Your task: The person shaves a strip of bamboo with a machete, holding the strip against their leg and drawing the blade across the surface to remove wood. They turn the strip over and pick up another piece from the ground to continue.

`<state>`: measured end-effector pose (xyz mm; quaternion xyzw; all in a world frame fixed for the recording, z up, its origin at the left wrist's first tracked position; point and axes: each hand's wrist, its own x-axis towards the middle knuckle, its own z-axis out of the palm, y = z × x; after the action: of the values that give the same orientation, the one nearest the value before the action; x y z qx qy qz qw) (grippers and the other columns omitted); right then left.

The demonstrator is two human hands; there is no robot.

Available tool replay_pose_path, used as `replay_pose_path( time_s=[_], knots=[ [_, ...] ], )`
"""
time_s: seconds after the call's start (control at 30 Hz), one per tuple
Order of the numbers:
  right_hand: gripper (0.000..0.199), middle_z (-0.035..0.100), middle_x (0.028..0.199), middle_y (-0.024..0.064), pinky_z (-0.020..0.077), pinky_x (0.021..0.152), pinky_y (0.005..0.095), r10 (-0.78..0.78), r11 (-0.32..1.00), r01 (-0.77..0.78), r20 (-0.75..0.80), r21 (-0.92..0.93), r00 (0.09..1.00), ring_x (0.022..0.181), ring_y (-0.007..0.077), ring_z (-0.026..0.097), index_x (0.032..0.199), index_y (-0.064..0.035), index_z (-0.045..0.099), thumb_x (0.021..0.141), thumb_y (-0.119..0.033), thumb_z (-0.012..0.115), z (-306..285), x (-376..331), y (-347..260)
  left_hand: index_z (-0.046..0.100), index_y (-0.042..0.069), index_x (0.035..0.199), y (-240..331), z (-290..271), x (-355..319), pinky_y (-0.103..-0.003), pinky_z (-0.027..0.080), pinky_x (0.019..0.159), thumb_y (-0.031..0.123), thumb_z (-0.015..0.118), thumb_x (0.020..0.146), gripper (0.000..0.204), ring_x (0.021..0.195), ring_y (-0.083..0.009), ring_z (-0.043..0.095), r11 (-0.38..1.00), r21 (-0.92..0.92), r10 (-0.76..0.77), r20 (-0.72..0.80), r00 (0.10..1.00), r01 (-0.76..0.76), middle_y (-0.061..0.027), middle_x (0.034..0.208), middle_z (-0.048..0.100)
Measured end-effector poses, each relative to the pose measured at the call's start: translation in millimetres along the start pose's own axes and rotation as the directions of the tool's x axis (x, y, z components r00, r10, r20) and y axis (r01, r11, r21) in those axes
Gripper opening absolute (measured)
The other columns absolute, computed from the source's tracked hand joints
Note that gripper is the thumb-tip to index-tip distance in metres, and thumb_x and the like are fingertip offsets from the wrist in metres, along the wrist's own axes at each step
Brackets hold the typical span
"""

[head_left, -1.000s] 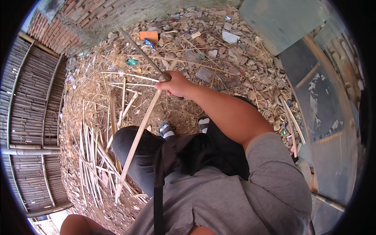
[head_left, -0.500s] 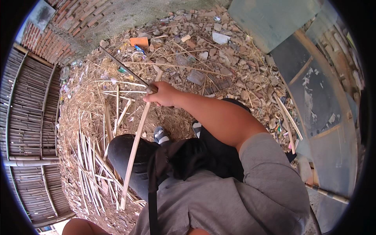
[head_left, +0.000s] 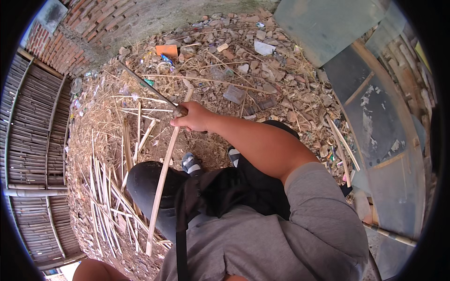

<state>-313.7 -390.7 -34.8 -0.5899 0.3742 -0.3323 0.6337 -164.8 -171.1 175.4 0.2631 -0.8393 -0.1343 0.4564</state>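
My right hand (head_left: 194, 117) is closed round the handle of a long knife (head_left: 149, 85) with a dark, narrow blade. The blade points up and to the left, over the littered ground. A long pale bamboo strip (head_left: 162, 180) runs from beyond that hand down past my left knee, its lower end near the lower left. The hand crosses the strip; whether the fingers also grip it, I cannot tell. My left hand is out of view; only part of the bare left arm (head_left: 101, 271) shows at the lower edge.
A pile of split bamboo strips (head_left: 105, 206) lies left of my knee. Stones, dry straw and litter cover the ground, with an orange tile piece (head_left: 167, 50) farther off. A bamboo slat wall (head_left: 33, 131) stands left, a brick wall (head_left: 93, 23) behind, grey panels (head_left: 370, 112) right.
My right hand and the knife have shifted very slightly. The bamboo strip stays across the same place beside my left knee.
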Motion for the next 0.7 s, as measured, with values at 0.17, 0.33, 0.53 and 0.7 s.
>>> replay_pose_path(
  time_s=[0.17, 0.33, 0.53, 0.7],
  knots=[
    [0.032, 0.059, 0.070, 0.0010, 0.0446, 0.053, 0.0296, 0.040, 0.999, -0.040, 0.004, 0.004, 0.999, 0.054, 0.0110, 0.057, 0.093, -0.0037, 0.063, 0.088, -0.028, 0.082, 4.3, 0.8, -7.6, 0.049, 0.002, 0.143, -0.9, 0.9, 0.0, -0.054, 0.028, 0.120, 0.046, 0.055, 0.098, 0.064, 0.140, -0.0371, 0.045, 1.000, -0.010, -0.004, -0.004, 1.000, 0.004, -0.0212, 0.142, 0.054],
    [0.032, 0.059, 0.072, 0.0009, 0.0449, 0.053, 0.0297, 0.034, 0.999, -0.034, -0.002, -0.006, 0.999, 0.055, 0.0108, 0.057, 0.095, -0.0032, 0.063, 0.088, -0.028, 0.081, 3.8, 1.1, -0.2, 0.050, 0.002, 0.143, -0.3, 5.5, -0.4, -0.055, 0.028, 0.120, 0.048, 0.055, 0.097, 0.065, 0.140, -0.0372, 0.045, 1.000, -0.017, -0.009, -0.005, 1.000, 0.009, -0.0211, 0.142, 0.054],
    [0.038, 0.066, 0.077, 0.0059, 0.0514, 0.057, 0.0334, 0.021, 1.000, -0.021, 0.001, 0.002, 1.000, 0.059, 0.0150, 0.064, 0.101, -0.0003, 0.068, 0.085, -0.031, 0.083, 0.8, -0.3, -3.0, 0.050, 0.003, 0.142, -0.6, 5.7, 0.0, -0.056, 0.027, 0.120, 0.050, 0.055, 0.097, 0.066, 0.140, -0.0373, 0.045, 1.000, -0.027, -0.013, -0.008, 1.000, 0.013, -0.0211, 0.143, 0.053],
    [0.031, 0.063, 0.074, 0.0024, 0.0445, 0.052, 0.0287, 0.015, 1.000, -0.015, 0.013, -0.015, 1.000, 0.054, 0.0096, 0.056, 0.095, -0.0030, 0.064, 0.087, -0.027, 0.082, 1.9, 1.6, -1.6, 0.050, 0.003, 0.142, 0.4, 5.0, -0.1, -0.057, 0.027, 0.120, 0.052, 0.055, 0.096, 0.067, 0.140, -0.0374, 0.045, 1.000, -0.026, -0.017, -0.012, 1.000, 0.017, -0.0211, 0.143, 0.053]
  ],
)
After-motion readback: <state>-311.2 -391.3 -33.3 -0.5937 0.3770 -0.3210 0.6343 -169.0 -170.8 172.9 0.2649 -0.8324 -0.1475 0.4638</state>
